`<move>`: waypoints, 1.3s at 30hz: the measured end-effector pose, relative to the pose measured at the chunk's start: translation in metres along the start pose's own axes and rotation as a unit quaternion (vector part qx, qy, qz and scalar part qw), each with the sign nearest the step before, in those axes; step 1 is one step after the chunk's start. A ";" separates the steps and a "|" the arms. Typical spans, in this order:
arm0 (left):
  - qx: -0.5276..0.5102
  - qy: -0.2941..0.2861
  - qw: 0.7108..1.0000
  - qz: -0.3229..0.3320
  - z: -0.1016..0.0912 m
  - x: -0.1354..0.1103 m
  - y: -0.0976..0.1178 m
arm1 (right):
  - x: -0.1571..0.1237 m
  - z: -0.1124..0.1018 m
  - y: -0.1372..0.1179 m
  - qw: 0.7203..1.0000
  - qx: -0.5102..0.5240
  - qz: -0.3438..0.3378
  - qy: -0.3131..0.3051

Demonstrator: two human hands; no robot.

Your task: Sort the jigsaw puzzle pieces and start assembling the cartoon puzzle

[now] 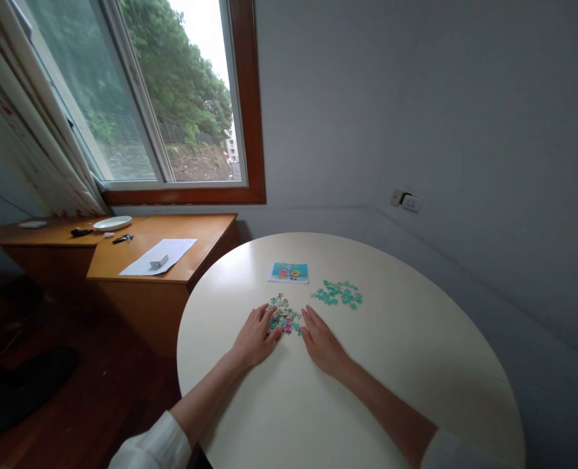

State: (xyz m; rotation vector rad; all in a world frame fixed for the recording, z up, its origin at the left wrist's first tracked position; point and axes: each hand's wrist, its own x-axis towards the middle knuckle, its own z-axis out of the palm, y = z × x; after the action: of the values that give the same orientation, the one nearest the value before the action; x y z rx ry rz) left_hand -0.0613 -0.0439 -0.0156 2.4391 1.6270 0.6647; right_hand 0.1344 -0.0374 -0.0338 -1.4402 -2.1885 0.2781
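Head view, A: We start at the fingers. What do we record?

B: The left fingers (269, 319) lie flat and slightly spread, tips touching the left edge of the mixed pile (285, 316) of puzzle pieces. The right fingers (311, 319) lie flat and close together at its right edge. Neither set pinches a piece. The left hand (257, 339) and right hand (322, 342) rest palm-down on the round table (416, 365), flanking the mixed pile on its near side.

A: And outward from the mixed pile?

B: Beyond it to the right, apart from it, lies a teal pile (338, 294). Directly beyond it lies a picture card (289, 271). Well to its left stands a wooden desk (205, 228) with a paper sheet (159, 256) and a plate (112, 223).

A: Progress?

B: We judge the work to be at an early stage. Sorting by colour looks partly done, since the teal pieces are set apart. We see no joined section, so assembly appears wholly outstanding.

A: Limits?

B: The pieces are too small for us to tell whether any interlock. Pieces under the fingertips are hidden. The card's print is blurred. Both sleeves are cut off at the bottom edge, and we cannot identify the small dark items on the desk.
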 end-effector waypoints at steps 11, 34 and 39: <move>0.077 -0.080 0.994 -0.021 -0.001 -0.029 0.014 | -0.017 -0.011 -0.021 0.987 -0.122 -0.025 -0.097; 0.002 0.021 0.999 -0.034 -0.003 -0.028 0.016 | 0.041 -0.003 -0.017 0.995 -0.085 -0.028 0.034; -0.003 0.035 0.999 -0.031 -0.002 -0.030 0.015 | 0.045 -0.005 -0.008 0.995 -0.065 0.038 0.062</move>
State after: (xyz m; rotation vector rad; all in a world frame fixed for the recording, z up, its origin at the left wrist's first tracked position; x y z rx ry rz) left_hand -0.0596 -0.0773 -0.0169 2.3765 1.7164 0.7505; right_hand 0.1165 -0.0010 -0.0127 -1.5708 -2.0871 0.0695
